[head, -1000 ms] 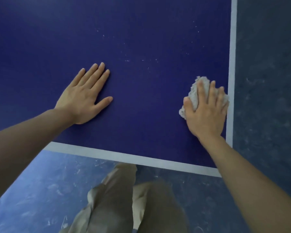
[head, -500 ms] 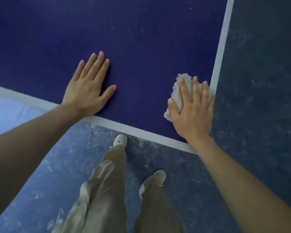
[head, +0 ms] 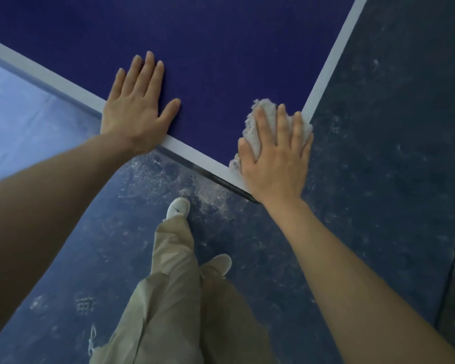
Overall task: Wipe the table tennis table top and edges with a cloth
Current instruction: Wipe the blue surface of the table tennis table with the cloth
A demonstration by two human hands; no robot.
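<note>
The crumpled off-white fluffy cloth (head: 267,122) lies on the near right corner of the dark blue table tennis table top (head: 221,48), against its white border stripe (head: 326,64). The right hand (head: 276,158) presses it down with straight, spread fingers. The left hand (head: 137,106) rests flat, fingers extended, on the table's near edge. Below are beige trousers (head: 174,285), white shoes (head: 177,207) and a scuffed dark blue floor (head: 378,179)

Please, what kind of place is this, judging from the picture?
Probably an indoor sports or games room. A dark blue table tennis table with a white edge line stands on a scuffed blue floor, like a sports floor. Nothing else of the room shows.
</note>
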